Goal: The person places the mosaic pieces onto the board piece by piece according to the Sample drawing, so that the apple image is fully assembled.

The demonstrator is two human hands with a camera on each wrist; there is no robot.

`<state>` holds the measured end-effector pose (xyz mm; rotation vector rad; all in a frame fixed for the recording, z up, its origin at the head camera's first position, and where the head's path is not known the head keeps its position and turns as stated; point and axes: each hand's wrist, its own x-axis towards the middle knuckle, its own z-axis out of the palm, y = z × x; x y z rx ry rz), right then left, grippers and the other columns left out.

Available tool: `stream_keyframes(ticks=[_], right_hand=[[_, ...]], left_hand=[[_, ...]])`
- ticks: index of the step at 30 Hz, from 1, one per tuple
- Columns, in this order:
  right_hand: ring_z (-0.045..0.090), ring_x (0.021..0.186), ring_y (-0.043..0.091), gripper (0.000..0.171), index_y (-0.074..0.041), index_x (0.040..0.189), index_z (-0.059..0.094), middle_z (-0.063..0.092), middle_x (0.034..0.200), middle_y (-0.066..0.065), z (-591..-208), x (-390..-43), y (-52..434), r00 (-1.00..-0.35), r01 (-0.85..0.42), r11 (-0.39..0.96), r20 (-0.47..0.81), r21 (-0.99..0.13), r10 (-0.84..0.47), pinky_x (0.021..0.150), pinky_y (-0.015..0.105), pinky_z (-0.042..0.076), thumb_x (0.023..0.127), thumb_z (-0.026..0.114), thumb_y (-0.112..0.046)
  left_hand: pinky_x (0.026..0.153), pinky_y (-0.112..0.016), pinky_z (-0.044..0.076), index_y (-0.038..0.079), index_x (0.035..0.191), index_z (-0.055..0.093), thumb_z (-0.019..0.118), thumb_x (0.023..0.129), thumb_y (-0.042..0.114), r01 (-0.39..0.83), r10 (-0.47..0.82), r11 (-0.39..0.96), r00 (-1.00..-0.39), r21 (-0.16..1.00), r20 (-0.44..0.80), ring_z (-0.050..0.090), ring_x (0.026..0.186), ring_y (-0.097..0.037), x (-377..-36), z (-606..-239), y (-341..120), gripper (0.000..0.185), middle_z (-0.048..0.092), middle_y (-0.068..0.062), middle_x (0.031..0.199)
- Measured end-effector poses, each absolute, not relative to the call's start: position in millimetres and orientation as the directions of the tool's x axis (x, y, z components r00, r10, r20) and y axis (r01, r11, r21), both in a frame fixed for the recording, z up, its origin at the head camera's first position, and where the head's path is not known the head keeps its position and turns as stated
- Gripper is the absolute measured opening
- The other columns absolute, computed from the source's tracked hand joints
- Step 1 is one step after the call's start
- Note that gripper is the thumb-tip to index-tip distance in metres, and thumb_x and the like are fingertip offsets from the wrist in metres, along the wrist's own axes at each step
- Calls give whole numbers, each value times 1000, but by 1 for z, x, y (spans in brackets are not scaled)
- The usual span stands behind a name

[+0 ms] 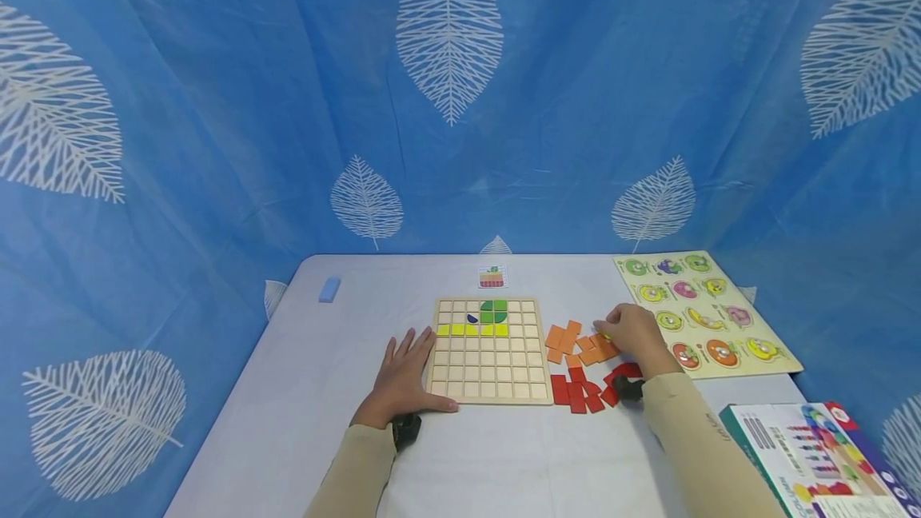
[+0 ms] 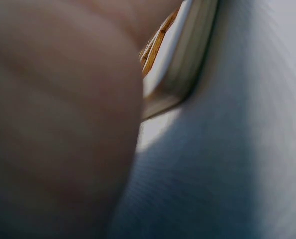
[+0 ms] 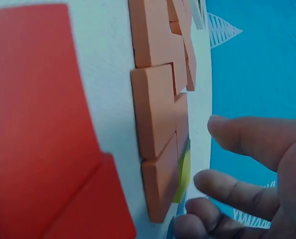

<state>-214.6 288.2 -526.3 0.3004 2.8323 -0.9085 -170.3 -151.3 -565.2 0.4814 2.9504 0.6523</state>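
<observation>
A wooden grid board [image 1: 489, 374] lies mid-table with a row of yellow tiles [image 1: 471, 329], green tiles [image 1: 493, 311] and a small blue piece [image 1: 472, 317] in it. My left hand [image 1: 404, 378] rests flat on the table at the board's lower left corner, thumb along its front edge; the left wrist view shows only blurred palm [image 2: 58, 124] and the board's corner [image 2: 180, 55]. My right hand [image 1: 631, 330] hovers over loose orange tiles [image 1: 576, 346] [image 3: 155, 109]. Its relaxed fingers [image 3: 237, 186] reach to a yellow piece [image 3: 184, 169] beside them. Red tiles [image 1: 581, 392] [image 3: 38, 114] lie nearer me.
A yellow fruit peg puzzle [image 1: 708, 314] lies at the right. A printed box [image 1: 813, 454] sits at the near right corner. A blue block [image 1: 329, 289] and a small picture card [image 1: 492, 276] lie at the back. Blue leaf-print cloth surrounds the table [image 1: 309, 390].
</observation>
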Motion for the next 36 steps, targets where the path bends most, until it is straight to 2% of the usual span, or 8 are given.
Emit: stream_keyframes(ticks=[6, 13, 18, 27, 36], right_hand=[[57, 84, 31, 40, 2, 97, 63, 60, 87, 14, -527, -215, 283, -962, 243, 819, -235, -520, 136, 71, 41, 50, 96, 77, -35], [57, 83, 32, 38, 4, 101, 61, 60, 87, 15, -529, -213, 278, -971, 214, 840, -206, -498, 125, 70, 40, 51, 95, 80, -29], [58, 84, 32, 35, 4, 106, 62, 62, 89, 16, -529, -214, 275, -961, 255, 833, -227, -491, 161, 71, 40, 52, 95, 80, -25], [59, 82, 29, 23, 1, 101, 65, 62, 86, 13, -531, -215, 271, -959, 271, 821, -216, -503, 184, 70, 39, 51, 96, 77, -18], [59, 83, 30, 26, 2, 105, 65, 63, 91, 15, -530, -214, 269, -964, 259, 797, -197, -545, 179, 68, 38, 52, 94, 79, -17]], left_hand=[[125, -59, 3, 8, 165, 34, 85, 56, 82, 288, 321, 859, -947, 424, -8, 16, 158, -35, -170, -565, -151, 141, 31, -8, 170], [125, -60, 4, 9, 165, 35, 85, 56, 82, 285, 319, 861, -948, 422, -12, 15, 158, -35, -169, -564, -150, 141, 31, -8, 170], [125, -60, 4, 8, 165, 36, 86, 56, 80, 291, 324, 855, -946, 429, -4, 16, 158, -36, -170, -565, -150, 140, 32, -9, 170], [125, -60, 4, 8, 165, 36, 86, 57, 80, 298, 326, 850, -945, 434, 9, 17, 158, -36, -170, -567, -152, 139, 33, -9, 169], [125, -60, 4, 10, 165, 35, 85, 57, 82, 295, 326, 857, -945, 423, -2, 16, 158, -35, -170, -566, -151, 139, 32, -8, 170]])
